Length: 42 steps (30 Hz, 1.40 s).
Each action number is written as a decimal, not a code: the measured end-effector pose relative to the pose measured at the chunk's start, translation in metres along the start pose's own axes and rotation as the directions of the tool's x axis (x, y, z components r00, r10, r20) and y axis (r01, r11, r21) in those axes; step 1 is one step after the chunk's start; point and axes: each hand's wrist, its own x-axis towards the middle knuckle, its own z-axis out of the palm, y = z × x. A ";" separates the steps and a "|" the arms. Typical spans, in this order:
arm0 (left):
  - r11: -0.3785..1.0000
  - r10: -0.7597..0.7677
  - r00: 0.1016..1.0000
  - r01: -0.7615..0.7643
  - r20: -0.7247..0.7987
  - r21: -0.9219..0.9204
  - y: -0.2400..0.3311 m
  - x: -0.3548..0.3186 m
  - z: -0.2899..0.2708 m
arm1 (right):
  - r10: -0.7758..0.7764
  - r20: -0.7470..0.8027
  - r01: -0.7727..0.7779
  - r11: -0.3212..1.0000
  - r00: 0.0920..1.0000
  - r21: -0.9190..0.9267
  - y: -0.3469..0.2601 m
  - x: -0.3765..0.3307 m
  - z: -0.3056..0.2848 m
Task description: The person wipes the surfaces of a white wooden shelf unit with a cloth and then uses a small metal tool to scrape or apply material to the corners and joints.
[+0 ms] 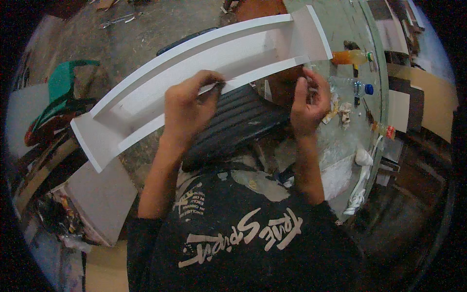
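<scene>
The work in hand appears to be handling the near edge of 1 long, white, shallow open piece (160, 92), built of 2 long sides and 2 end boards; the next move probably calls for a steady grip on that near side. It lies across in front of the person, slanting up to the right, and partly covers 1 black ribbed object (233, 124). Of the 2 hands, the left hand (189, 104) is at the near side, thumb and fingers drawn close; I cannot tell whether they pinch something small and dark. The right hand (311, 100) hangs near the right end, fingers loosely curled, thumb apart, nothing visible inside. Toward the right edge of the grey-green surface (335, 138) are 3 plastic bottles: 1 orange-filled with a green cap (348, 57), 1 clear with a blue cap (357, 87), 1 clear with reddish markings (383, 129).
</scene>
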 end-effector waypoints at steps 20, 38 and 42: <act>0.950 0.133 0.939 -0.212 0.318 0.229 0.016 0.022 0.082 | 0.199 0.012 -0.198 0.977 0.980 -0.076 0.018 -0.060 0.005; 0.910 0.293 0.907 -0.361 0.302 0.203 0.012 0.035 0.081 | 0.247 -0.052 -0.162 0.766 0.968 0.622 0.054 0.007 0.016; 0.940 0.245 0.931 -0.296 0.269 0.171 0.013 0.034 0.088 | 0.171 -0.006 -0.122 0.732 0.985 0.670 0.045 0.009 0.016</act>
